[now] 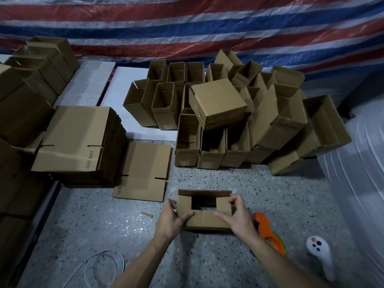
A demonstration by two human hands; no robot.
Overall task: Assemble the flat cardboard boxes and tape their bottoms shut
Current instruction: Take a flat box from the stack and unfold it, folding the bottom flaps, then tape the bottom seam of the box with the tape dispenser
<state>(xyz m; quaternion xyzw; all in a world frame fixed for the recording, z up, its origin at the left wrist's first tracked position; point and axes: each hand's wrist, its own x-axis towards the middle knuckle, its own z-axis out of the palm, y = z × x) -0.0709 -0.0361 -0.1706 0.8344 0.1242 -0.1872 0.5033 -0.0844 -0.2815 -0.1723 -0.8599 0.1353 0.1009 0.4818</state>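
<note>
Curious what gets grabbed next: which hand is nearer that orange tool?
Right. The right hand grips the box just beside the orange tool; the left hand grips the box's opposite end.

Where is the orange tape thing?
The orange tape dispenser lies on the floor, lower right in the head view, between the right hand and white controller.

a white controller point(319, 253) and a looped white cable point(105, 251) lie on speckled floor point(228, 179) (striped tarp point(187, 28) behind).

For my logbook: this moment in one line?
box: flaps part-folded | left hand: grips it | right hand: grips it | tape dispenser: on floor
</note>
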